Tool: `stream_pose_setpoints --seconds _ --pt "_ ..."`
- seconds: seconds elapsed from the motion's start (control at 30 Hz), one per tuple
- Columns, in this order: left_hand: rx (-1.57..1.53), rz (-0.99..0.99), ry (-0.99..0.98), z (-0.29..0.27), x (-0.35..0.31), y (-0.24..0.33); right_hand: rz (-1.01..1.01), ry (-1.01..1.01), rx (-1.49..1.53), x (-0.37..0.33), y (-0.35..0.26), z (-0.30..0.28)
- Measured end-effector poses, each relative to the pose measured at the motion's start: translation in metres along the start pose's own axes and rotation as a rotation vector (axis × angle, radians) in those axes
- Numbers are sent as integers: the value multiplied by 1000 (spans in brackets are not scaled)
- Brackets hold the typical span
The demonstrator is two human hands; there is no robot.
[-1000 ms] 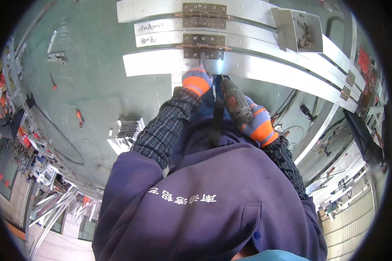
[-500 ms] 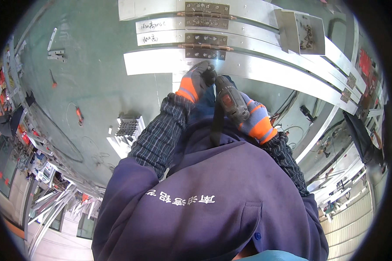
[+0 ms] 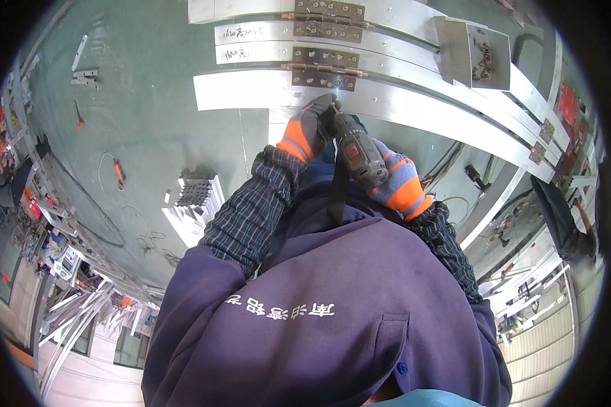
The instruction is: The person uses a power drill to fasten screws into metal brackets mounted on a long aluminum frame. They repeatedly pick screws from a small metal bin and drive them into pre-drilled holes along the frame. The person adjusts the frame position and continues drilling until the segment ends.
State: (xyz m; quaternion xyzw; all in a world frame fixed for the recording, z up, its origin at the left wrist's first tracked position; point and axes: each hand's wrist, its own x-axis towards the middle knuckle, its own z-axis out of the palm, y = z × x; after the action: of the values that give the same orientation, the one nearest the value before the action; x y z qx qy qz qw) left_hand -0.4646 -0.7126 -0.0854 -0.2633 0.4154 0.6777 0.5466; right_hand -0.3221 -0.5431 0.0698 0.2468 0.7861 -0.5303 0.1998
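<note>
Dark grey, red-patched drill (image 3: 365,163) gripped in the right hand (image 3: 402,184)

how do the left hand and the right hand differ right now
The right hand holds the drill, while the left hand is curled at the drill's front end. Apart from its orange part, the left hand looks mostly dark grey, the right hand paler blue-grey. The left hand sits higher in the picture than the right hand. Both are gloved, with orange toward the wrist.

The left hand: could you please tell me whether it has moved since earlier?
Yes: the left hand has drawn its fingers back from the nearest hinge, toward the purple jacket.
</note>
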Motion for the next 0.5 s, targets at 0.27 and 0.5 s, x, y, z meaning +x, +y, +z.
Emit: stream_pose_setpoints --seconds 0.27,0.5 --pt "552 183 -107 0 -15 18 41 -56 -72 2 -4 -3" --pt "165 -159 44 6 -13 26 74 -127 -130 7 -15 -8"
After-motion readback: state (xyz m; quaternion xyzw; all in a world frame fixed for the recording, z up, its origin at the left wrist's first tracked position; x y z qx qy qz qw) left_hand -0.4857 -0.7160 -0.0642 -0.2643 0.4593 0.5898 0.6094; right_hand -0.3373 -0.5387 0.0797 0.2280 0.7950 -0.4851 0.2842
